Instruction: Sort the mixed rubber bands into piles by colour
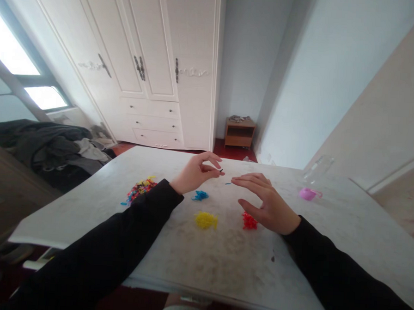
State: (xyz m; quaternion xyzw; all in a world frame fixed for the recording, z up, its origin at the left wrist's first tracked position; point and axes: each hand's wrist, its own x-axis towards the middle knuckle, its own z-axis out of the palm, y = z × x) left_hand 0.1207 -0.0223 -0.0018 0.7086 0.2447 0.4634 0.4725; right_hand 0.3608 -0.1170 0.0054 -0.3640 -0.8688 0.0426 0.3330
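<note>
My left hand [201, 172] pinches a small black piece [221, 170] between thumb and fingertips, just above the table. My right hand [262, 197] is open, its fingers stretched out and the thumb apart. Its fingertips are beside a thin blue piece [228, 183]; whether they touch it I cannot tell. Below the hands lie a small blue pile [200, 196], a yellow pile [206, 220] and a red pile [250, 221], the red one partly under my right thumb. A mixed multicoloured pile [141, 188] lies left of my left hand, partly hidden by the sleeve.
A clear container [317, 170] and a pink lid-like object [308, 193] are at the right of the white table [222, 262]. A dark speck [273, 259] marks the tabletop near my right sleeve. Behind are a white wardrobe [191, 112], a wooden nightstand [239, 140] and heaped clothes [51, 151].
</note>
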